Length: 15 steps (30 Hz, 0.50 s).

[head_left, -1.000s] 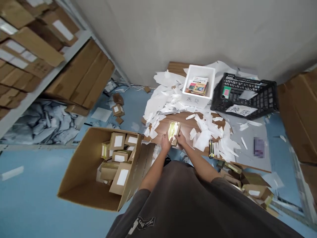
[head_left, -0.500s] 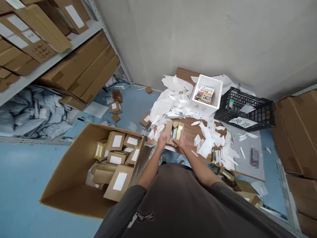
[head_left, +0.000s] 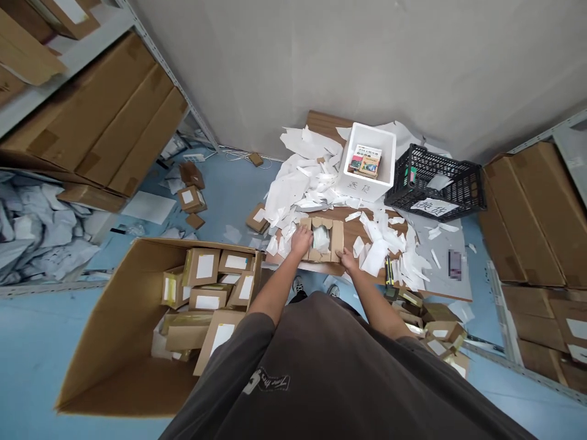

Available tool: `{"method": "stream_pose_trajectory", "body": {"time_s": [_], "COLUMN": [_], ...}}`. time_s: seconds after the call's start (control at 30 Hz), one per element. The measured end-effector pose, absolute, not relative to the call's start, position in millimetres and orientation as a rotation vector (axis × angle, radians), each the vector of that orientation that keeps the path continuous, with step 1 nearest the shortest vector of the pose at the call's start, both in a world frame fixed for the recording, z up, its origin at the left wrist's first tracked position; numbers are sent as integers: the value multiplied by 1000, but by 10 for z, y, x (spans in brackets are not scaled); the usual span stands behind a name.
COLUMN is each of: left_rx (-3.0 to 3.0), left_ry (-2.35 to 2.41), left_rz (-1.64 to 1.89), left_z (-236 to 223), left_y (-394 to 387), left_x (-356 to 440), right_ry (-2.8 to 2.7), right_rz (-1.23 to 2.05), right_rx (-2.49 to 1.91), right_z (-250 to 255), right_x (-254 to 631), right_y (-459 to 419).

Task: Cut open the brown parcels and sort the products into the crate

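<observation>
A small cardboard box (head_left: 338,235) lies with its flaps spread on the near edge of the wooden table (head_left: 328,116). Inside it sits a pale item in clear wrapping (head_left: 321,238), whose kind I cannot make out. My left hand (head_left: 301,241) grips the left flap and side of the box. At the box's lower right corner, my right hand (head_left: 347,260) holds the other flap between thumb and fingers. Torn white paper (head_left: 293,189) is heaped just beyond the box. A yellow and black box cutter (head_left: 389,271) lies to the right of my right hand.
A white bin (head_left: 367,186) with books and a black plastic crate (head_left: 435,183) stand at the back of the table. On my left is a large carton (head_left: 105,330) holding several small boxes. More opened boxes (head_left: 435,333) lie low on the right. Shelving (head_left: 169,73) flanks the left.
The box's flaps have been folded outward, showing the wrapped item inside. My hands have moved apart to the box's two sides. The whole view has shifted slightly right.
</observation>
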<state>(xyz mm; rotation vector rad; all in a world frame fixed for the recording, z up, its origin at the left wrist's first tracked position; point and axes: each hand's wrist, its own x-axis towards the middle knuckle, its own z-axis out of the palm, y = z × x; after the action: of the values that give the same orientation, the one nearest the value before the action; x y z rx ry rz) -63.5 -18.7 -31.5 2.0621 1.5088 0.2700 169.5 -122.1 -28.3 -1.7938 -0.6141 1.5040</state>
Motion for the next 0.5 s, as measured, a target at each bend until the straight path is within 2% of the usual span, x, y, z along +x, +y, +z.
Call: {"method": "stream_pose_trajectory", "body": {"time_s": [0.27,0.4,0.5], "left_rx": [2065,2128,2100], "left_ry": [1314,1316,1419], "left_rz": [4,-26,-7], "left_z": [-355,-337,-349], "left_y": [-228,-481,-714], "left_x": [-876,-954,-922], "right_ry": [-382,-517,-712], "right_rz": [1507,1465,1266], "right_rx": [-1782,-1804,-1927], "right_z": [-396,-449,-439], "right_x": [1515,1509,1567], "right_y": [-1228,-1259,-1257]}}
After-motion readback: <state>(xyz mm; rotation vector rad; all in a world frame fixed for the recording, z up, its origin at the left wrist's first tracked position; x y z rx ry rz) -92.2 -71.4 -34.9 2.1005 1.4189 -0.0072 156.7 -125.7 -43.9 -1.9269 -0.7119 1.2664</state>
